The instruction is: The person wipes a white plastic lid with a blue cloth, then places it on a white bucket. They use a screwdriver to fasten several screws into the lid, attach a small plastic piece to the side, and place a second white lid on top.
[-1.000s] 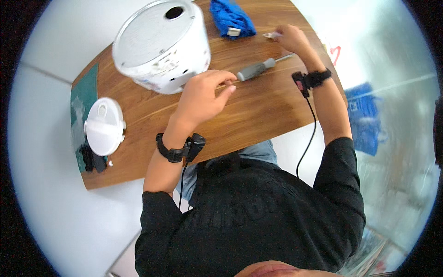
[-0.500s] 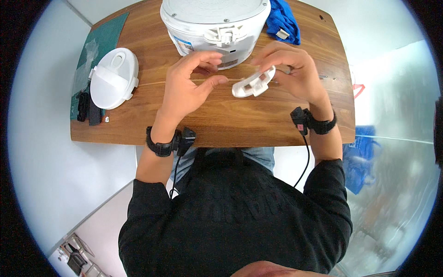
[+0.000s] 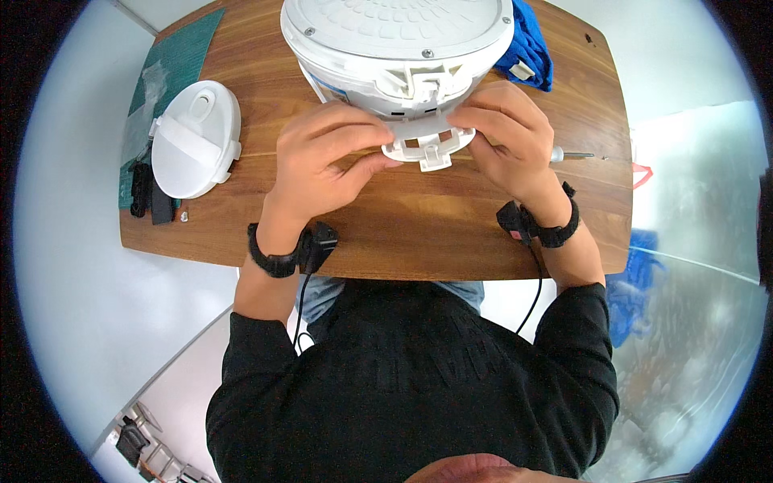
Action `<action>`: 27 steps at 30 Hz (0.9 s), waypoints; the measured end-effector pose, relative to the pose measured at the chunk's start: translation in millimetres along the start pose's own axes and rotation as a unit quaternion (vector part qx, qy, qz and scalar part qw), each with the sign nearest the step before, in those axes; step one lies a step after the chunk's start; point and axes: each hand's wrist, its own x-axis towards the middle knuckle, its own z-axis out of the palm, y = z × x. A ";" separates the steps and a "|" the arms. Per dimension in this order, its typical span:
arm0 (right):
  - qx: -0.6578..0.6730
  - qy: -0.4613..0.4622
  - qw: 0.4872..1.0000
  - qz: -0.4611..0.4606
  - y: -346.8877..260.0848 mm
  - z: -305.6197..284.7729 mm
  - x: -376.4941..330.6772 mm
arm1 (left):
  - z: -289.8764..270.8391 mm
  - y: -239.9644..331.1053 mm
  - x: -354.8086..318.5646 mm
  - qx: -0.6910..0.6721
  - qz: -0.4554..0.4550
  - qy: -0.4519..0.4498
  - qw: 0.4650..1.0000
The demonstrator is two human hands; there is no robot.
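A curved white plastic cover (image 3: 436,154) with rectangular openings and a small tab is held level between my two hands. My left hand (image 3: 326,157) pinches its left end between thumb and fingers. At the other end, my right hand (image 3: 509,133) grips it the same way. Just beyond the cover stands a white oval appliance (image 3: 386,28) with screws around its flat top face. A white bracket (image 3: 427,83) juts from its near side, above the cover. Whether the cover touches the appliance, I cannot tell.
To the left, a white oval lid (image 3: 193,145) lies partly over a green cutting mat (image 3: 181,60), near dark strips (image 3: 163,201) and crumpled clear plastic (image 3: 149,92). A blue cloth (image 3: 527,48) sits right of the appliance. A screwdriver (image 3: 573,155) lies right of my right hand.
My left hand has closed on the cover, which my right hand alone held before. The cover has turned level, facing the appliance. The head view has shifted, so the appliance appears larger.
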 end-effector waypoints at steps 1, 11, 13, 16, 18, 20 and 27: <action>-0.001 0.005 1.000 -0.003 -0.1 0.8 0.1 | -0.2 0.5 0.6 0.004 0.011 0.009 1.000; -0.018 0.026 0.999 0.008 0.9 7.1 -1.0 | 0.7 -2.8 4.5 0.024 0.000 0.048 0.999; -0.024 0.037 0.999 0.020 -0.8 8.5 -1.1 | 0.4 0.4 5.0 0.041 -0.009 0.053 0.998; -0.001 0.071 0.995 0.068 -2.3 15.1 -6.7 | 1.5 1.9 10.3 0.074 0.003 0.064 0.995; 0.044 0.125 0.985 0.113 -2.7 25.0 -13.7 | 2.5 2.9 13.1 0.096 0.006 0.075 0.993; 0.011 0.110 0.989 0.102 -4.3 22.4 -8.7 | 4.0 3.1 12.1 0.114 -0.005 0.087 0.990; -0.030 0.084 0.993 0.076 -5.9 18.2 -1.0 | -3.1 8.7 17.2 0.168 0.025 0.096 0.981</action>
